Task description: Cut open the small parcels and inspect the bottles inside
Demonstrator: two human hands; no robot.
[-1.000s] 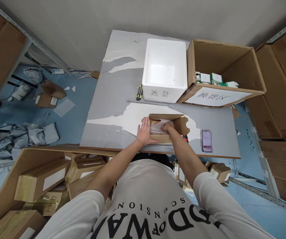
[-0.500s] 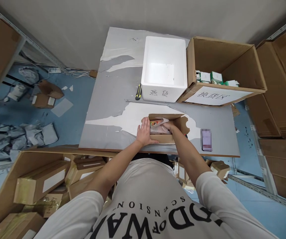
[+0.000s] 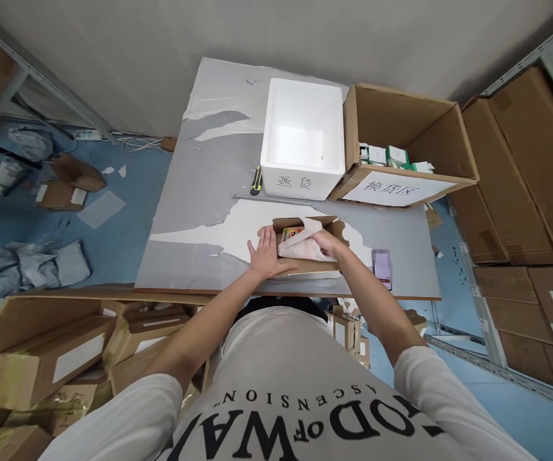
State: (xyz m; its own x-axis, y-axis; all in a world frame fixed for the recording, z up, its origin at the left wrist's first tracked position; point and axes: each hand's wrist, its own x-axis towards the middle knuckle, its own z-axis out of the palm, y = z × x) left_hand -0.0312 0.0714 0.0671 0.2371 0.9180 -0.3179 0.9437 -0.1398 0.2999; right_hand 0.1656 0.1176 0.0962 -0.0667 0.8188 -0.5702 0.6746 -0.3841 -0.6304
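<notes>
An open small cardboard box (image 3: 311,264) lies near the table's front edge. My left hand (image 3: 265,256) rests against its left end with fingers extended and thumb spread along the front side. My right hand (image 3: 327,243) reaches into the box from the right, its fingers closed on a whitish wrapping sheet (image 3: 302,248) that looks like bubble wrap or foam. Partly under the sheet, a red, yellow and green packet (image 3: 292,232) shows. What else lies beneath the wrap is hidden.
Behind the box stand a white foam box (image 3: 300,181) and a large carton (image 3: 466,174) holding small green-white boxes. A utility knife (image 3: 256,180) lies left of the foam box, a phone (image 3: 382,269) at the right. A big carton (image 3: 26,296) full of parcels stands below left.
My right hand has pulled the wrapping up, and a flap of it now stands higher over the colourful packet. My left hand stays at the box's left end. The whole view has shifted slightly.
</notes>
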